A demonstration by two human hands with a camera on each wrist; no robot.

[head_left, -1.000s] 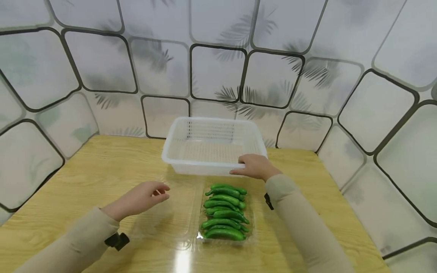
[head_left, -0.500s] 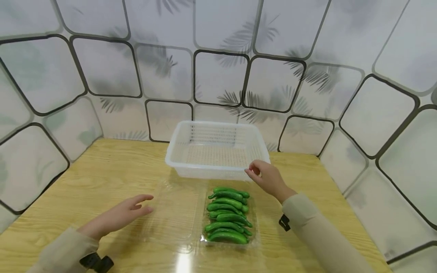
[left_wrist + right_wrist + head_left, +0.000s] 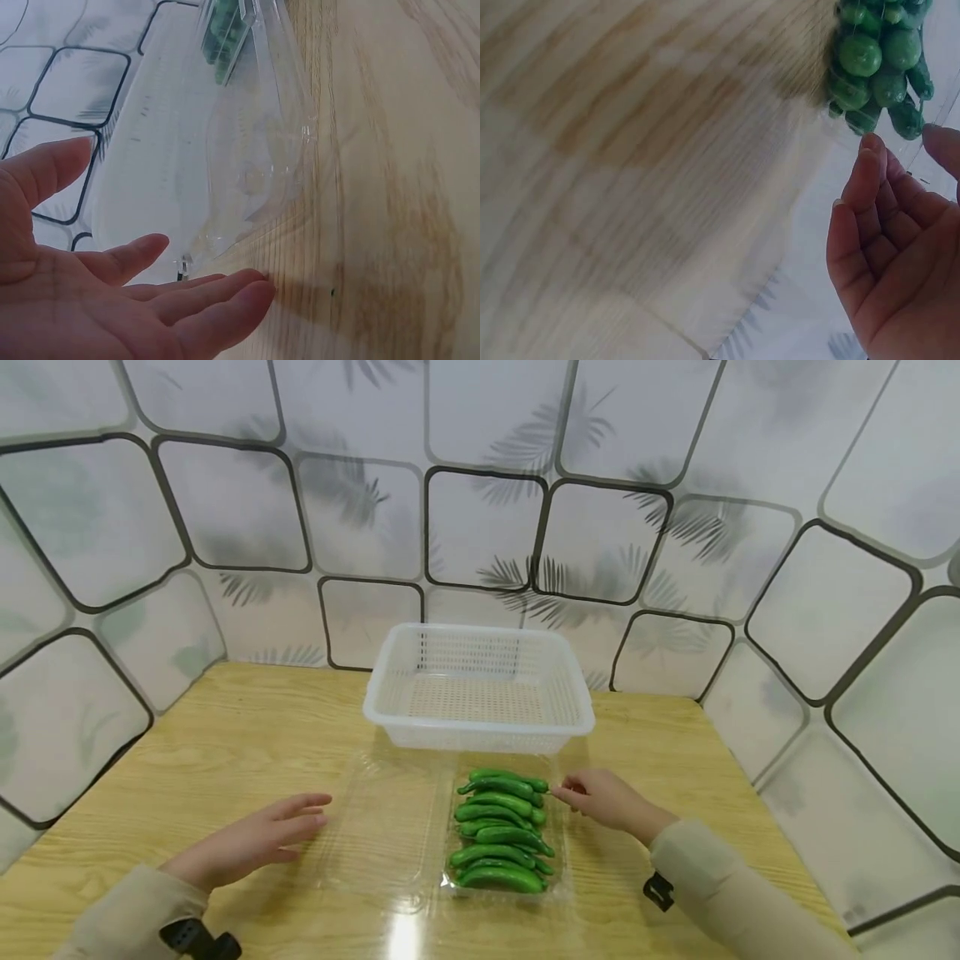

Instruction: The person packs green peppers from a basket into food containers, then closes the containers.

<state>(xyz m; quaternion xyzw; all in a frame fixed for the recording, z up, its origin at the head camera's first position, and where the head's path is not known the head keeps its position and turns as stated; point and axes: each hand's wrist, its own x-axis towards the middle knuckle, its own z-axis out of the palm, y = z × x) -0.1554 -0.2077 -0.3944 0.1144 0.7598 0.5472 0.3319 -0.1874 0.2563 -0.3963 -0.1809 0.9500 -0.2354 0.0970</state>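
Small, curved green cucumbers [image 3: 501, 835] lie stacked in rows in a clear plastic clamshell box [image 3: 558, 887]. Its see-through lid [image 3: 382, 827] is folded out flat to the left. My right hand [image 3: 603, 797] is at the far right corner of the box, fingertips right by the ends of the top cucumbers. In the right wrist view its thumb and bent forefinger stand apart, beside the cucumber ends [image 3: 889, 86]. My left hand [image 3: 258, 839] hovers left of the lid, fingers spread and relaxed, palm towards it, and holds nothing.
Behind the box stands a white plastic basket [image 3: 480, 739] with slotted walls and nothing in it. The wooden table [image 3: 225, 735] ends at a patterned wall [image 3: 480, 527] at the back and both sides.
My right hand has let go of the basket's front rim and come down towards me to the cucumbers. My left hand has drawn back left and opened its fingers.
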